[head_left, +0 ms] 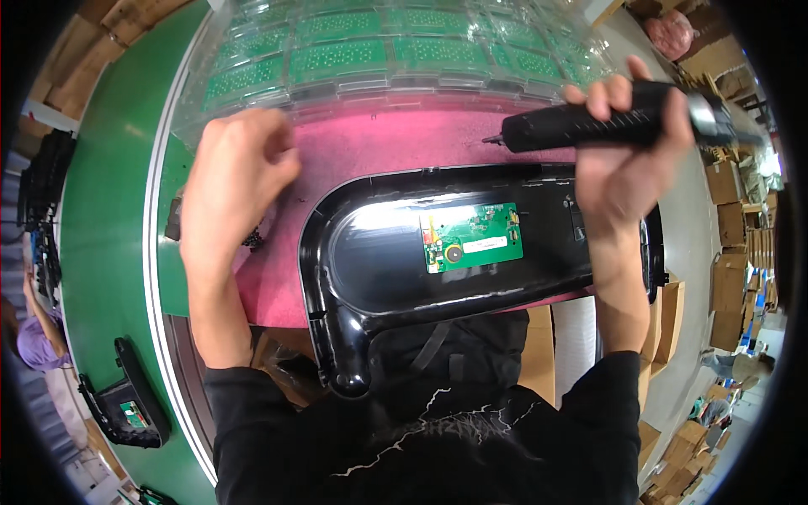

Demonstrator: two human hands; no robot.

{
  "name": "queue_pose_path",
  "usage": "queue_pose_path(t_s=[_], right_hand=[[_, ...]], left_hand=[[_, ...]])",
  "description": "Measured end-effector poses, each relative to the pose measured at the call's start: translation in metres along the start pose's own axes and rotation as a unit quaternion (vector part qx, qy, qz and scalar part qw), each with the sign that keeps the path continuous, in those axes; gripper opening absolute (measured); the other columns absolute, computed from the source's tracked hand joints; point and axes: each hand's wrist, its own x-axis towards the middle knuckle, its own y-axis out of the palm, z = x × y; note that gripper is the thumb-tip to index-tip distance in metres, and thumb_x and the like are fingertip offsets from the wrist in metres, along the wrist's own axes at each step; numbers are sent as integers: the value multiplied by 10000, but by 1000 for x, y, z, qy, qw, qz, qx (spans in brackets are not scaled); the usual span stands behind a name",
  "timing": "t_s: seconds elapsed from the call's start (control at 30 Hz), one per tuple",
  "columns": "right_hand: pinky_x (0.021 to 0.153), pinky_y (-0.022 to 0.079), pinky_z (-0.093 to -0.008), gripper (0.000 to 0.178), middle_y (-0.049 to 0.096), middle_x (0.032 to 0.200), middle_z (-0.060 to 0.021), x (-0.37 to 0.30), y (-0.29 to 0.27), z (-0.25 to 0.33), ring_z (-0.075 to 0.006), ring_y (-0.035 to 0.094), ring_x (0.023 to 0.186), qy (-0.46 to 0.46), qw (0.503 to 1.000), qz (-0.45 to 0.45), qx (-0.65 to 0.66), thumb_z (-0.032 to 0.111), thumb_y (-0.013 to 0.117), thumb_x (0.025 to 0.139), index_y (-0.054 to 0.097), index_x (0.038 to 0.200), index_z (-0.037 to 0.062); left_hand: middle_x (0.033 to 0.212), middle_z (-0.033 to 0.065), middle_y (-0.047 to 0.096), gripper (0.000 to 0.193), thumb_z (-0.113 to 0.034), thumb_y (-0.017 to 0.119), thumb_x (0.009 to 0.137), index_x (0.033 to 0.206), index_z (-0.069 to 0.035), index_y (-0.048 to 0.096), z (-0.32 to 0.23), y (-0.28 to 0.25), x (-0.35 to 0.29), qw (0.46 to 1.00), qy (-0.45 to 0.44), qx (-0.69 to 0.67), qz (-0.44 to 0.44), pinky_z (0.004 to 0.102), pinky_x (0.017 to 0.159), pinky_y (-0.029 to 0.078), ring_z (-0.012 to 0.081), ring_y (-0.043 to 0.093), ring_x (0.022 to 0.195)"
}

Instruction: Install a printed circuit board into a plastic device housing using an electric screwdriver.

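Observation:
My right hand (623, 168) is wrapped round a black electric screwdriver (543, 128), held above the far right part of a black plastic housing. Its bit points left. The black housing (379, 316) lies on a pink mat (353, 139), its hollow side up and its near-left end jutting past the mat's edge. A green circuit board (484, 231) with a white label sits inside. Left of the housing is my left hand (231, 172), fingers curled together; whether anything is between them is hidden. Small dark pieces (254, 238) show partly beneath that wrist.
Clear plastic trays (337, 55) with green panels stand along the far side. A green conveyor (105, 227) runs at left, carrying another black housing (147, 421) with a board. Cardboard boxes (669, 324) stand at right. Another person (42, 337) is at the far left.

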Motion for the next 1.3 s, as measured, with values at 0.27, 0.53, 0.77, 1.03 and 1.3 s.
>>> queue_pose_path(t_s=[0.27,0.53,0.77,1.03,1.3], right_hand=[[647,417,-242,359,506,623,60,-44,33,54,-58,487,522,-13,982,110,153,360,661,774,472,943,106],[612,452,-238,350,509,605,83,-45,30,52,-43,516,489,-69,974,160,144,326,697,741,468,928,138],[595,465,-247,355,513,587,83,-46,29,49,-48,522,480,-66,979,152,119,352,687,743,472,924,135],[597,464,-244,347,510,583,85,-46,34,43,-46,514,474,-71,985,113,114,334,687,740,472,923,132],[594,465,-233,336,516,573,85,-40,29,44,-40,516,472,-64,985,113,113,335,690,742,475,900,131]], left_hand=[[808,97,677,154,87,748,666,773,12,666,-48,46,-7,872,170,-447,108,275,687,530,164,659,753],[890,158,658,192,135,740,697,835,25,664,-45,47,-1,742,24,-639,202,282,724,551,190,654,825],[881,159,660,184,129,755,696,818,21,669,-46,52,2,720,35,-662,205,292,726,560,199,663,830],[870,162,662,199,140,760,686,818,19,672,-43,57,7,727,61,-656,194,312,728,571,226,674,833],[869,169,665,190,131,767,690,815,22,673,-40,61,12,721,71,-660,199,325,737,577,229,676,831]])
